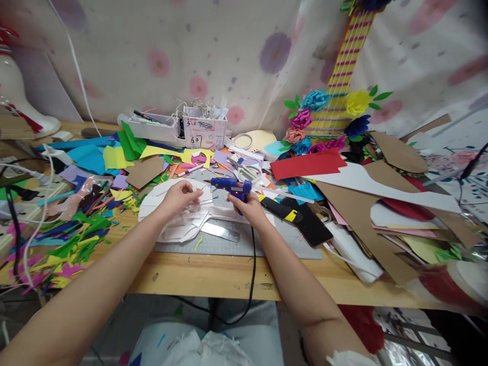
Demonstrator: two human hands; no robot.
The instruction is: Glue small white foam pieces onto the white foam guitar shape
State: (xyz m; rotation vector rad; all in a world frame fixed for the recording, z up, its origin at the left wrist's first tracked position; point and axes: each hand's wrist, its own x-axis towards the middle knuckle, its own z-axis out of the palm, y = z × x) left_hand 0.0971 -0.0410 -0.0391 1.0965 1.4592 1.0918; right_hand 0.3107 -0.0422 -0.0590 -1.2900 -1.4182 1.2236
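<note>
My right hand (249, 207) is wrapped around the handle of a blue hot glue gun (231, 185). The gun's nozzle points left, and a whitish glue stick (295, 195) juts out of its back. Just left of the nozzle, my left hand (181, 197) is closed with thumb and fingertips together; what they hold, if anything, I cannot make out. Under both hands lies a white rounded shape (152, 201) of paper or board, with a narrower white part reaching right. It rests on a grey cutting mat (284, 249), beside a metal ruler (220, 232).
Coloured scraps (82, 231) cover the table's left side. White-handled scissors (246, 172), a black and yellow cutter (280, 209) and a black phone-like slab (314, 224) lie rightward. Cardboard (360, 213) piles up at right. A yellow guitar model (345, 71) stands behind. The gun's black cord (253, 274) hangs over the edge.
</note>
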